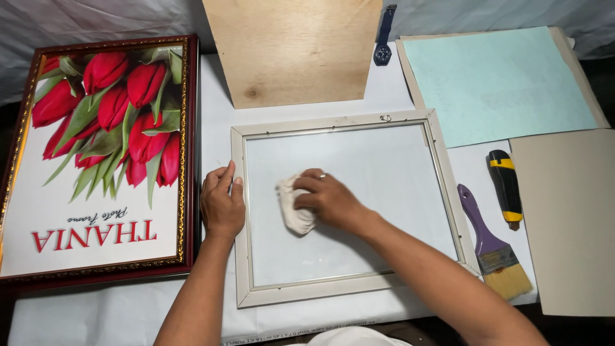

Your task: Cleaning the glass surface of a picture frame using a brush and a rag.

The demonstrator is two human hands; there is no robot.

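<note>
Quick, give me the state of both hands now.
Left hand: open, pressed flat on the white frame's left edge.
Right hand: closed on a bunched white cloth, against the glass.

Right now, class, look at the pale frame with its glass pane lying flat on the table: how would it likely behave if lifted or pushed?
The pale frame is probably stiff, given its straight rails. Its glass pane looks fragile, so it would need level lifting. The left hand presses its edge while the right hand holds a cloth on the pane, so it may slide if pushed.
</note>
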